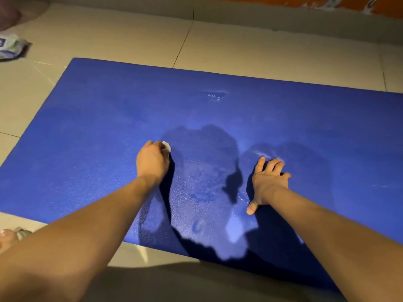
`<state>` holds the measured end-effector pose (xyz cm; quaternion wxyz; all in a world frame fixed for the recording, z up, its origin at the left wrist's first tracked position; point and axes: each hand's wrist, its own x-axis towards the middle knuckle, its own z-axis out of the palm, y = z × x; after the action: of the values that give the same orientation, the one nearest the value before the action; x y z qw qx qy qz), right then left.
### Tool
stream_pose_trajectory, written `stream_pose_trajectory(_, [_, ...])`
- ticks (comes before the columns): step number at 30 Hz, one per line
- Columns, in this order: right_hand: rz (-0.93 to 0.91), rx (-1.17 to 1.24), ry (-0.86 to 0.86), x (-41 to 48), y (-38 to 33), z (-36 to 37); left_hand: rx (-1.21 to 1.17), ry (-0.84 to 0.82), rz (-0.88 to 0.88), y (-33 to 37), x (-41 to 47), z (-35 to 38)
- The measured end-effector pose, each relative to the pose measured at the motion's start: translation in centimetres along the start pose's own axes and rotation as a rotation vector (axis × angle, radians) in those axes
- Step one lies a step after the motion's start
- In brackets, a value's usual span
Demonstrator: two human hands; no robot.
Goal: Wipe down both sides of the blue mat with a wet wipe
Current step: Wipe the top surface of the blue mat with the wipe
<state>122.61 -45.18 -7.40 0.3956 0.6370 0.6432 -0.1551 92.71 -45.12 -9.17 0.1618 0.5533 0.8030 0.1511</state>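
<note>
The blue mat lies flat on the tiled floor and fills most of the view. Damp streaks and a wet patch show on its middle. My left hand rests on the mat near its centre, its fingers curled round a small white wet wipe, most of which is hidden under the hand. My right hand lies flat on the mat to the right, fingers spread and thumb out, pressing down.
A pack of wet wipes lies on the floor at the far left. Beige floor tiles surround the mat. A wall base with orange paint runs along the back. A foot shows at the lower left.
</note>
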Motion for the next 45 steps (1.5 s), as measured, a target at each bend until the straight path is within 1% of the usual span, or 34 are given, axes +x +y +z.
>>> stream_pose_trajectory(2, [-0.019, 0.007, 0.01, -0.1, 0.2, 0.0, -0.097, 0.006, -0.045, 1.6, -0.7, 0.9])
stream_pose_trajectory(4, [-0.026, 0.004, 0.01, -0.1, 0.4, 0.1, -0.197, -0.009, -0.047, 3.9, -1.9, 2.4])
stream_pose_trajectory(7, [-0.024, 0.006, 0.003, -0.1, 0.3, 0.0, -0.244, -0.08, 0.042, 8.2, -3.9, 5.1])
stream_pose_trajectory(11, [-0.022, 0.008, 0.001, 0.0, 0.3, -0.1, -0.168, -0.232, 0.267, 12.2, -5.8, 7.3])
stream_pose_trajectory(13, [-0.022, 0.007, 0.004, 0.0, 0.3, 0.0, -0.077, -0.249, 0.383, 11.6, -5.0, 6.9])
stream_pose_trajectory(15, [-0.029, 0.006, 0.008, 0.1, 0.3, 0.0, 0.017, -0.201, 0.442, 9.8, -3.4, 5.9])
stream_pose_trajectory(16, [-0.031, 0.007, 0.008, 0.0, 0.3, 0.0, 0.042, -0.144, 0.416, 8.6, -2.3, 5.1])
stream_pose_trajectory(17, [-0.032, 0.008, 0.008, 0.0, 0.3, 0.0, 0.044, -0.079, 0.344, 7.4, -1.1, 4.4])
stream_pose_trajectory(19, [-0.033, 0.008, 0.013, 0.1, 0.3, 0.1, 0.06, 0.02, 0.117, 5.4, 1.6, 3.2])
stream_pose_trajectory(21, [-0.034, 0.011, 0.013, 0.2, 0.4, 0.1, 0.047, 0.066, -0.104, 4.8, 3.6, 2.9])
stream_pose_trajectory(22, [-0.033, 0.012, 0.012, 0.2, 0.4, 0.2, 0.009, 0.069, -0.168, 5.0, 4.0, 3.2])
stream_pose_trajectory(23, [-0.035, 0.011, 0.013, 0.2, 0.4, 0.2, -0.037, 0.057, -0.194, 5.8, 3.9, 3.5])
stream_pose_trajectory(25, [-0.039, 0.007, 0.016, 0.3, 0.4, 0.2, -0.128, 0.014, -0.166, 8.0, 3.0, 4.6])
stream_pose_trajectory(27, [-0.041, 0.003, 0.013, 0.3, 0.5, 0.1, -0.177, -0.041, -0.079, 10.6, 1.5, 6.1])
stream_pose_trajectory(31, [-0.031, 0.001, 0.007, 0.3, 0.3, 0.0, -0.14, -0.204, 0.089, 15.5, -1.4, 8.8])
stream_pose_trajectory(33, [-0.032, 0.004, 0.011, 0.3, 0.4, 0.0, -0.064, -0.2, 0.167, 15.8, -1.5, 8.9])
stream_pose_trajectory(36, [-0.044, 0.013, 0.011, 0.2, 0.5, 0.0, 0.057, -0.118, 0.273, 13.1, -1.1, 7.0])
stream_pose_trajectory(37, [-0.049, 0.017, 0.011, 0.2, 0.6, 0.0, 0.07, -0.098, 0.273, 11.6, -1.0, 6.0])
stream_pose_trajectory(39, [-0.06, 0.025, 0.014, 0.1, 0.7, 0.0, 0.091, -0.058, 0.22, 8.3, -1.0, 4.1])
stream_pose_trajectory(42, [-0.073, 0.042, 0.039, 0.0, 0.9, 0.1, 0.084, -0.031, 0.037, 3.3, -1.3, 1.8])
stream_pose_trajectory(45, [-0.082, 0.041, 0.058, -0.2, 1.1, 0.3, -0.017, -0.02, -0.143, 1.7, -2.3, 0.8])
